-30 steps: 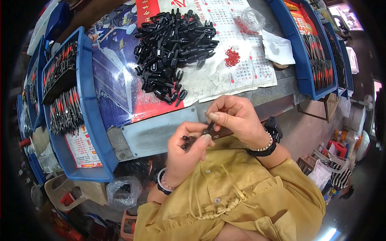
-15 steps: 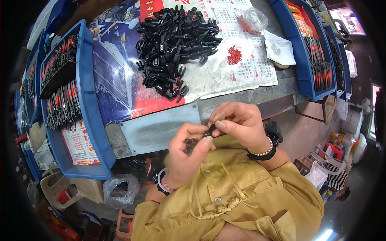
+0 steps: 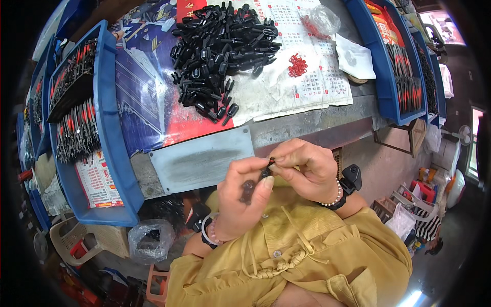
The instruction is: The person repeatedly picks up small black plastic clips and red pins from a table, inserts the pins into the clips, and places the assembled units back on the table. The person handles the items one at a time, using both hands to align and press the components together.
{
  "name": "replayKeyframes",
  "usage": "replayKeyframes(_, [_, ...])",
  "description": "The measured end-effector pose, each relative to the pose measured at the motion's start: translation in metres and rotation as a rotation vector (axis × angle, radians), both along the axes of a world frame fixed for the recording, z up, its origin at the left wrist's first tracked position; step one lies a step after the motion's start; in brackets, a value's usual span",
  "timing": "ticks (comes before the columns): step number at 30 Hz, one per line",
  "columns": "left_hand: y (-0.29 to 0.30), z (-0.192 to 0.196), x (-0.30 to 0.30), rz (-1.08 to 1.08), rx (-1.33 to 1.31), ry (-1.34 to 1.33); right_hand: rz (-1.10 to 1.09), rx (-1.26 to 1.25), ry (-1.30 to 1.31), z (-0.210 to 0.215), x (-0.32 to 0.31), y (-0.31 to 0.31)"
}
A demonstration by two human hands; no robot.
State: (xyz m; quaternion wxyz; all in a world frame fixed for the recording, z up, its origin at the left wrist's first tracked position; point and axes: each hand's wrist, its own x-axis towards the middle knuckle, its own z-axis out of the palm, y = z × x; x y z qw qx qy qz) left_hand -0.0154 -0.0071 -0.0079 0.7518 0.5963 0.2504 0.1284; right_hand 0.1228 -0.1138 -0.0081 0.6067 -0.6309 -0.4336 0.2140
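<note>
My left hand [image 3: 236,204] pinches a small black plastic part [image 3: 266,173] between thumb and fingers, in front of my body below the table edge. Another dark piece [image 3: 247,191], blurred, rests inside the curl of that palm. My right hand [image 3: 311,171] meets it from the right, thumb and forefinger closed on the part's upper end, where a speck of red shows. Whether that speck is a ring is too small to tell. Beyond my hands lies a big heap of black plastic parts [image 3: 215,56], and right of it a little pile of red rings [image 3: 297,66].
Blue trays of black-and-red tools stand at left [image 3: 118,163] and right [image 3: 391,97]. A pale metal plate [image 3: 202,161] sits at the table's front edge. A clear bag [image 3: 326,20] and white paper [image 3: 355,57] lie at the back right. A beige chair [image 3: 64,238] is lower left.
Both hands have shifted slightly, still together. My left hand has turned, its palm more open to view with the dark piece in it. The view has tilted a little.
</note>
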Motion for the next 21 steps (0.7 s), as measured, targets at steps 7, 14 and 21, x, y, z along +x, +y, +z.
replayKeyframes(7, [-0.0021, -0.0004, 0.0012, 0.070, -0.075, -0.012, -0.050, -0.061, 0.012, -0.0035, -0.0083, 0.0026])
replayKeyframes(14, [-0.0008, 0.0028, 0.0021, 0.104, -0.276, -0.117, -0.084, -0.004, -0.093, 0.0006, -0.0044, 0.0053])
replayKeyframes(21, [-0.0010, -0.0003, -0.0014, 0.097, -0.158, -0.084, -0.015, 0.024, -0.089, 0.0007, -0.0077, 0.0066])
